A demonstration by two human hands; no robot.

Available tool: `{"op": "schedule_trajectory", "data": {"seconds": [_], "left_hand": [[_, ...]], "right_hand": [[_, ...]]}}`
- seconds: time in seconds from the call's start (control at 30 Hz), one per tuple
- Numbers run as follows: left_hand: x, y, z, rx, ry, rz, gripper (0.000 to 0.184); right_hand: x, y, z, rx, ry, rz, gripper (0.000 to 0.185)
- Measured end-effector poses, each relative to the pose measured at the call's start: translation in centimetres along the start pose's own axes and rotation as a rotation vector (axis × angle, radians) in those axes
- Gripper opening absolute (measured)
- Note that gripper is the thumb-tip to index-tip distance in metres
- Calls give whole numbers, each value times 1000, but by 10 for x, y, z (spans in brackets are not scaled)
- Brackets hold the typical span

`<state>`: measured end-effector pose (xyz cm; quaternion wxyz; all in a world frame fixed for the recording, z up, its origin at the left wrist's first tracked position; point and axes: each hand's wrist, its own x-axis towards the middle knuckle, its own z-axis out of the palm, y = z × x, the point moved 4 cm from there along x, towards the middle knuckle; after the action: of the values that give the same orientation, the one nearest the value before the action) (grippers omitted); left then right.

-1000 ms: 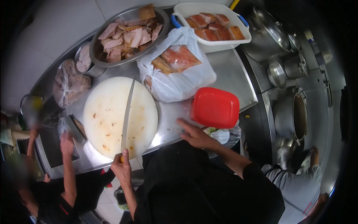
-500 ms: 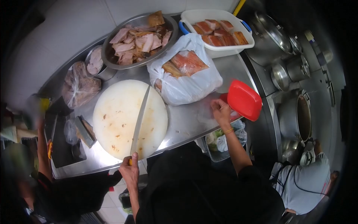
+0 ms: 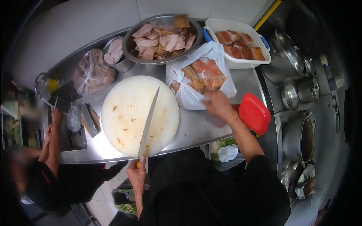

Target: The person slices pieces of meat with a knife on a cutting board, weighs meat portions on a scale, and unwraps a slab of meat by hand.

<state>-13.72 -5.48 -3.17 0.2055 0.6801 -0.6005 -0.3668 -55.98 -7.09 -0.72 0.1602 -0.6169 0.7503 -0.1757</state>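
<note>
My left hand (image 3: 136, 174) grips the yellow handle of a long knife (image 3: 150, 121), its blade lying across a round white cutting board (image 3: 120, 109) with small brown scraps on it. My right hand (image 3: 218, 104) is at the near edge of a white plastic bag (image 3: 188, 97); its fingers are blurred and partly hidden against the bag. Inside the open bag, reddish-brown slabs of meat (image 3: 208, 74) show. Beside my right wrist lies a red plastic tray (image 3: 255, 113).
Behind stand a steel bowl of cut meat (image 3: 162, 40), a white tub (image 3: 245, 64) with meat blocks, and a small pot (image 3: 125, 66). A tied bag (image 3: 93, 73) and a grey block (image 3: 89, 120) lie left. Another person's hands (image 3: 52, 122) work at the sink; pots (image 3: 296, 137) stand right.
My right hand has moved from beside the red tray, leftward and up to the plastic bag. My left hand still holds the knife on the board. The whole view has shifted somewhat.
</note>
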Motion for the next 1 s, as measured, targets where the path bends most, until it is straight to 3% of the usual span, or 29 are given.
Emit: {"op": "schedule_trajectory", "data": {"seconds": [0.1, 0.2, 0.4, 0.6, 0.7, 0.77, 0.83, 0.9, 1.0], "left_hand": [[-3, -10, 6, -75, 23, -52, 52], [-1, -12, 6, 28, 27, -15, 53], [-2, -11, 11, 78, 2, -52, 56], [-5, -7, 17, -17, 43, -27, 54], [-3, -2, 15, -34, -9, -71, 54], [1, -7, 16, 2, -4, -21, 54], [4, -9, 19, 31, -13, 10, 55], [7, -11, 19, 66, -31, 23, 55], [7, -6, 20, 56, -46, -5, 56]], "right_hand": [[-25, -31, 11, -313, 252, -277, 30], [-36, 2, 26, -298, 232, -213, 39], [-38, 39, 32, -267, 484, -424, 20], [-41, 35, 55, -110, 679, -178, 21], [-42, 26, 49, -13, 683, -44, 21], [-42, 26, 23, 167, 529, 121, 23], [-39, 23, -7, 248, 521, 173, 26], [-22, 21, -31, 241, 661, 118, 31], [22, 51, -22, 343, 512, 57, 34]]}}
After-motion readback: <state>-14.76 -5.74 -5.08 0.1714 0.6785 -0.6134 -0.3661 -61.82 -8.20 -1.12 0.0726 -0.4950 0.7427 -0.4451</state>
